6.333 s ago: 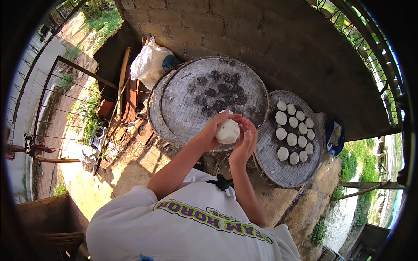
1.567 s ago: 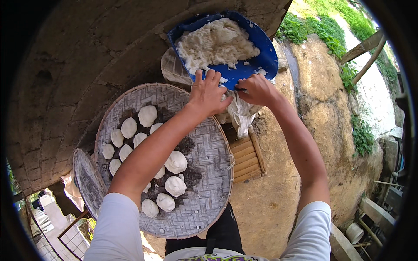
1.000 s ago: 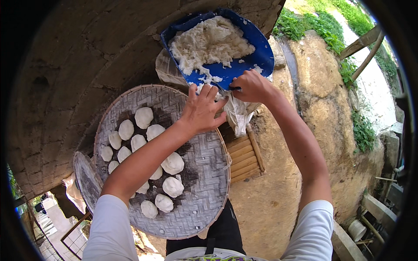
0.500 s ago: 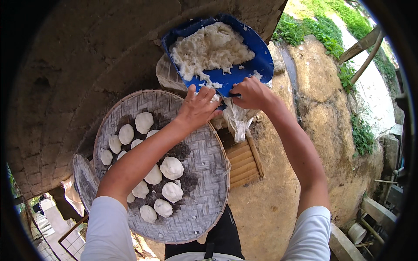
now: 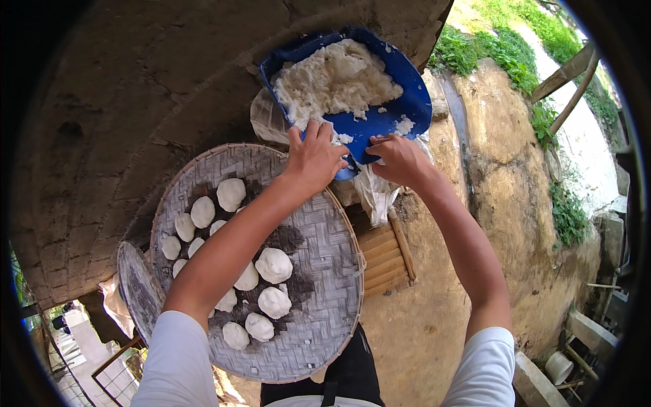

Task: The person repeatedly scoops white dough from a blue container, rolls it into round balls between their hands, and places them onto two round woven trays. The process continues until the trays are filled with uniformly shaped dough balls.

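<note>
At the far side, a blue plastic container (image 5: 424, 112) with a cut-looking rim holds a heap of moist white crumbly dough (image 5: 336, 78). My left hand (image 5: 315, 159) reaches over its near left rim, fingers spread and fingertips at the dough's lower edge. Curled closed at the near right rim is my right hand (image 5: 400, 159), gripping the container's edge. Under my left forearm lies a round woven bamboo tray (image 5: 325, 271) bearing several rounded white dough lumps (image 5: 274, 265). The forearm hides some of these lumps.
Whitish plastic sacking (image 5: 376, 193) hangs under the container, above a slatted bamboo piece (image 5: 386, 254). A dark block wall (image 5: 135, 81) rises at the left. Bare earth ground (image 5: 434, 285) lies to the right, with a wooden post (image 5: 563, 71) and plants (image 5: 569, 210) farther off.
My left hand has shifted slightly farther over the container's rim toward the dough, its fingers more spread. My right hand stays at the rim. The whole view has shifted slightly.
</note>
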A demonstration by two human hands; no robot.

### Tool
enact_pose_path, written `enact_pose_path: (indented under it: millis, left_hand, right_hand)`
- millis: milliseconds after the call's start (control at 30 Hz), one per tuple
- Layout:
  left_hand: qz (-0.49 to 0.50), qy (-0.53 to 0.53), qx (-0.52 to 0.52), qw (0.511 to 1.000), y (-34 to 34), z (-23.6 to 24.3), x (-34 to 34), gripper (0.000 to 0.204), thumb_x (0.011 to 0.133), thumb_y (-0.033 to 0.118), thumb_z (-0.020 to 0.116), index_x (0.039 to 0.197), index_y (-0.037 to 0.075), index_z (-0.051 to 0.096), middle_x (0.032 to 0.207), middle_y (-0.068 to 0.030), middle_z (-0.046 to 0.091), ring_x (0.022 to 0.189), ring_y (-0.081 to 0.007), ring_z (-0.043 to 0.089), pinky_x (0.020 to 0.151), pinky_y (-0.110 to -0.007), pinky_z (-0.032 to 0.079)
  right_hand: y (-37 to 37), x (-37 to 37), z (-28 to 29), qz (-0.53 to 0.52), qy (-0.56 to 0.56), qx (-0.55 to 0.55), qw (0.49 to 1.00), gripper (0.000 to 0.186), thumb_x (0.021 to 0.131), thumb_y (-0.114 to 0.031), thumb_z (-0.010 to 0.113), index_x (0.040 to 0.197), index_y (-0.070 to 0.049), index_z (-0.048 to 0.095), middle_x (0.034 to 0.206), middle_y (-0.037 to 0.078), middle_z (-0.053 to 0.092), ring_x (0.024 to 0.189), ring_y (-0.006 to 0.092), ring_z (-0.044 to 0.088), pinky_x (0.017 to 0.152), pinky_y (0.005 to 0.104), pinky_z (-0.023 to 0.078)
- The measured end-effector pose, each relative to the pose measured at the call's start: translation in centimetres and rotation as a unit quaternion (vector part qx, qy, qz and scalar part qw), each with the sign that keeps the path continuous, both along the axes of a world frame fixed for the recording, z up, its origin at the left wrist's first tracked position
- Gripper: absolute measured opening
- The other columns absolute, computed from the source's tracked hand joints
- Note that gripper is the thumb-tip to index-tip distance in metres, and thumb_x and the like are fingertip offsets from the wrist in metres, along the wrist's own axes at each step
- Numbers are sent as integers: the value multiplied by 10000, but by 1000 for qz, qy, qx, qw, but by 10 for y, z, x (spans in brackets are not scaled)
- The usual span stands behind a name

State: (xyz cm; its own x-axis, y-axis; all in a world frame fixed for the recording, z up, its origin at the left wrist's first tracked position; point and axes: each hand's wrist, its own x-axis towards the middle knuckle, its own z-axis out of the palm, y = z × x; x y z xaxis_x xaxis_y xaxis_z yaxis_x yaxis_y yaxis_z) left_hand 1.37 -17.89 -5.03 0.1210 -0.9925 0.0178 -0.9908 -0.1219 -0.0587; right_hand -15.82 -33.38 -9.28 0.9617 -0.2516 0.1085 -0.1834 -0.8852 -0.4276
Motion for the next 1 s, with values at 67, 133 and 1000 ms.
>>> enact_pose_path:
  millis: [67,133,1000]
  left_hand:
    - [-21,38,16,999,2,7,5,194,898,339,716,1071,291,789,1189,-29,575,1175,-246,463,962,-498,308]
    - [-8,71,-11,997,3,15,15,193,905,331,710,1069,261,784,1251,-42,579,1238,-251,450,994,-491,297]
    - [350,710,-246,559,10,2,80,428,1005,54,568,1401,13,413,1212,-159,566,1051,-258,645,906,-435,607]
  right_hand:
    - [16,-1,-2,-43,27,21,998,331,814,-114,645,1095,59,672,1157,269,677,1129,395,637,998,441,513]
    - [42,8,-7,-112,-87,134,981,464,866,-91,592,1286,106,564,1358,332,554,1289,449,533,1084,430,454]
    - [126,137,-15,-377,-254,354,818,348,1012,-330,596,1085,-19,734,889,180,727,806,367,683,748,399,529]
